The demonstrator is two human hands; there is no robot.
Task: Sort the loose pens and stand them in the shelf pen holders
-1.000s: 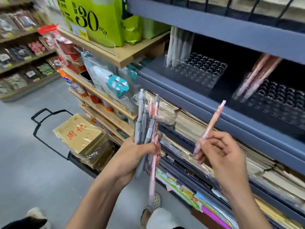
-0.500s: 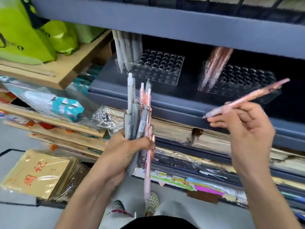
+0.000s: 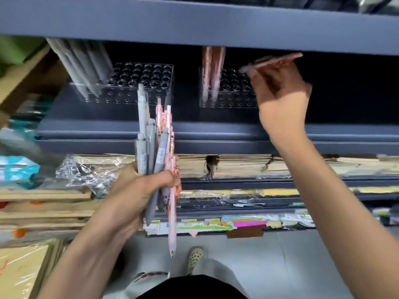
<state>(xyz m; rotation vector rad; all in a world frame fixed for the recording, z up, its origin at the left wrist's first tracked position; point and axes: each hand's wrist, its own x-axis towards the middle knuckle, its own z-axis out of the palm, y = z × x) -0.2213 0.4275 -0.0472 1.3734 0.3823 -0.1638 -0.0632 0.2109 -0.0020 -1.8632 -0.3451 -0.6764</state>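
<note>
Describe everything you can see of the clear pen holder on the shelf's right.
The right pen holder is a clear plastic block with a grid of round holes, standing level on the dark shelf. A few pink pens stand at its left end; the other visible holes are empty. The right hand, holding a loose pink pen, hides its right end.

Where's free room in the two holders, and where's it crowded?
Right holder: open holes between the pink pens at its left end and the right hand. Left holder: open right of the grey pens crowding its left end.
</note>
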